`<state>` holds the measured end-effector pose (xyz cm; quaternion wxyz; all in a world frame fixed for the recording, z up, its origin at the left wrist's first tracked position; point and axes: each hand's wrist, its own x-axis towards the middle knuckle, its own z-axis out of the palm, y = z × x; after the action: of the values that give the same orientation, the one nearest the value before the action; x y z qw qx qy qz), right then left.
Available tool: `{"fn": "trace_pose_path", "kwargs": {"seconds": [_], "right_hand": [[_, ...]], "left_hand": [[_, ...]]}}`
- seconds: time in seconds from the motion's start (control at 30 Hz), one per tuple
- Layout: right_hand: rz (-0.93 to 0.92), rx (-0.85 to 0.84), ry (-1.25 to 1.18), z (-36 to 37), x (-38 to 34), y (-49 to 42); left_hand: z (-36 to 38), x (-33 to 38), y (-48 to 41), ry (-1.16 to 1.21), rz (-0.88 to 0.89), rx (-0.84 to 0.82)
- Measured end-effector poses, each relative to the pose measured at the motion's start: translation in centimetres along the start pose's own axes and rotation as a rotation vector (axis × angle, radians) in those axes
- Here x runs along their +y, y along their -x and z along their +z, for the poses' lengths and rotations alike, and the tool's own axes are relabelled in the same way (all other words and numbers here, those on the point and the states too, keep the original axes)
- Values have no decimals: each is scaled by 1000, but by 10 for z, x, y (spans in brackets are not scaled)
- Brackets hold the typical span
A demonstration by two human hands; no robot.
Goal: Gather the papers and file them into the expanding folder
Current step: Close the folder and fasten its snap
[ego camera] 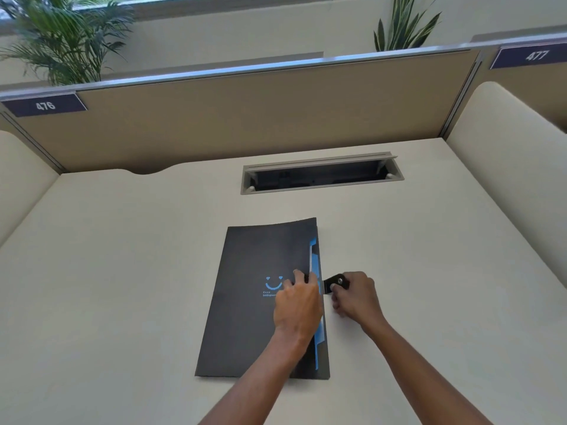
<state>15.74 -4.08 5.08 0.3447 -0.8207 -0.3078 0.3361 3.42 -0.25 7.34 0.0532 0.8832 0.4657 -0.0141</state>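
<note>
The black expanding folder (257,302) is lying flat mid-surface (122,271). The left hand (296,305) is pressing spread fingers on its cover; at its 3 o'clock edge, the right hand (356,297) fingers are pinching the snap strap (336,282).

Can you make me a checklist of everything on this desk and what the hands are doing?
Surface: pale desk, bare apart from the folder.
Job's things: black expanding folder lying flat, blue tabs showing at its right edge; no loose papers seen.
Clutter: nothing seen.
Hands: left hand presses on the folder's cover near the right edge; right hand pinches the black snap strap beside it.
Cables: nothing seen; the cable hatch in the desk is open.
Surroundings: tan partition, number signs 476 and 477, two plants behind.
</note>
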Motion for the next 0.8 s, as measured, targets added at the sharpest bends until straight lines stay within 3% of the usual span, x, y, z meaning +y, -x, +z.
{"fn": "trace_pose_path", "kwargs": {"seconds": [0.3, 0.47, 0.63, 0.8], "right_hand": [[-39, 22, -54, 5, -2, -2], [-110, 85, -28, 8, -1, -3], [-360, 210, 136, 18, 4, -1], [-618, 204, 308, 32, 14, 2]], "left_hand": [[26, -10, 0, 19, -13, 44], [29, -35, -1, 383, -102, 33], [39, -67, 1, 489, 3, -30], [47, -71, 4, 640, -78, 25]]}}
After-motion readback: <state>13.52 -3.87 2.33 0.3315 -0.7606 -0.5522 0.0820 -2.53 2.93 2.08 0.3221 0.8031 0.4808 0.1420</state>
